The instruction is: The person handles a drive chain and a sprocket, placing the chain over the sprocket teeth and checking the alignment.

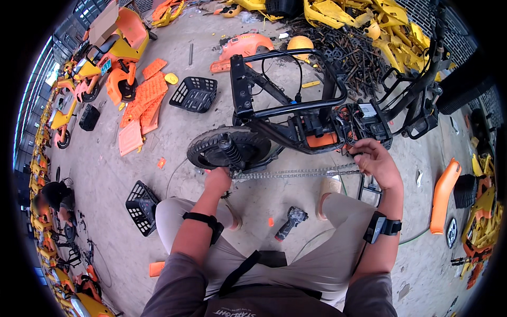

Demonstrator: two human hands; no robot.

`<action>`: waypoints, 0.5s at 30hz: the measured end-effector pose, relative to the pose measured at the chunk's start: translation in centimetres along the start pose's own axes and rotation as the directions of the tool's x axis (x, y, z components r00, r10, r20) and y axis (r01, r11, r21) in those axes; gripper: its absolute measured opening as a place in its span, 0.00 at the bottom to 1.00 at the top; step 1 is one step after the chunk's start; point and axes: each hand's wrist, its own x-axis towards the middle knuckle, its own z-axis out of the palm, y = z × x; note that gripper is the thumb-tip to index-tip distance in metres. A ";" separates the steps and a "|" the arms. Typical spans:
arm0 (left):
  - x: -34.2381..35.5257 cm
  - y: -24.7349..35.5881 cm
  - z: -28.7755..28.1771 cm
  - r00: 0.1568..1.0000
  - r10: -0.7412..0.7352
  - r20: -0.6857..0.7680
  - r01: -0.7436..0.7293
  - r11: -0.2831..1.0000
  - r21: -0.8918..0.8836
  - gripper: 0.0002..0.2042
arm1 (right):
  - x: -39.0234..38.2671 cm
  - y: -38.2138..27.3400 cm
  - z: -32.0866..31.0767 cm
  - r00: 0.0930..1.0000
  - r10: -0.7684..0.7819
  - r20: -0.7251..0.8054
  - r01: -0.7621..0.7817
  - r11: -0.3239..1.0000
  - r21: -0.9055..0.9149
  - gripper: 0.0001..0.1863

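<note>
I squat before a stripped black scooter frame [288, 113] with a rear wheel [206, 150] and shock absorber. A silver chain [298, 173] stretches between my hands, low along the frame. My left hand [217, 181] is closed at the chain's left end by a small dark sprocket [226, 195] below the wheel; exactly what its fingers grip is hidden. My right hand [377, 164] has bent fingers at the chain's right end, beside exposed wiring [346, 127], around a small dark piece I cannot make out. A cordless power tool [290, 224] lies on the floor between my legs.
Black baskets [193, 95] [142, 208] and orange panels [145, 105] lie left on the concrete floor. Piles of yellow parts [391, 42] and dark metal scrap [359, 58] stand behind. An orange panel [444, 195] lies right. Parked scooters [111, 47] and another person [55, 203] are at left.
</note>
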 end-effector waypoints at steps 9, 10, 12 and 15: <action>-0.6 0.9 -1.4 0.996 -0.087 0.001 0.087 0.996 0.007 0.13 | 1.0 4.3 -0.4 0.998 -0.013 0.069 0.060 0.670 -0.740 0.23; -0.4 1.0 -1.3 0.993 -0.112 0.025 0.111 0.993 0.024 0.13 | 1.0 4.2 -0.6 0.996 -0.089 0.016 0.075 0.707 -0.703 0.20; -0.1 0.3 -0.3 0.997 -0.079 0.010 0.079 0.997 0.021 0.13 | 1.2 3.4 -0.4 0.986 -0.164 -0.037 0.099 0.743 -0.662 0.18; 0.2 -0.2 0.6 1.000 0.022 0.011 -0.022 1.000 -0.004 0.12 | 1.1 1.4 -0.5 0.926 -0.171 -0.337 0.156 0.985 -0.073 0.10</action>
